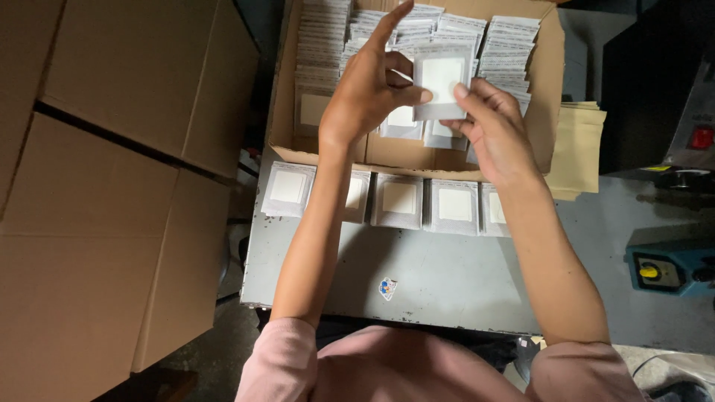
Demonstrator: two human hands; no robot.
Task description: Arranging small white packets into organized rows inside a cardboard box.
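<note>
Flat square packet (441, 80), translucent grey film with a pale insert: held over the open cardboard box (553, 82), pinched between the left hand (369, 89), forefinger raised, and the right hand (491, 126), fingers curled at its lower right edge. More packets sit behind it, partly covered by the hands.

Box, brown corrugated card, at the desk's far edge: rows of like packets on edge, the far rows cut off by the frame.

Five packet stacks (402, 199), a row along the box's near wall; forearms cover two in part.

Desk (439, 279), dull grey metal; a small sticker (386, 288), its design too small to make out.
</note>
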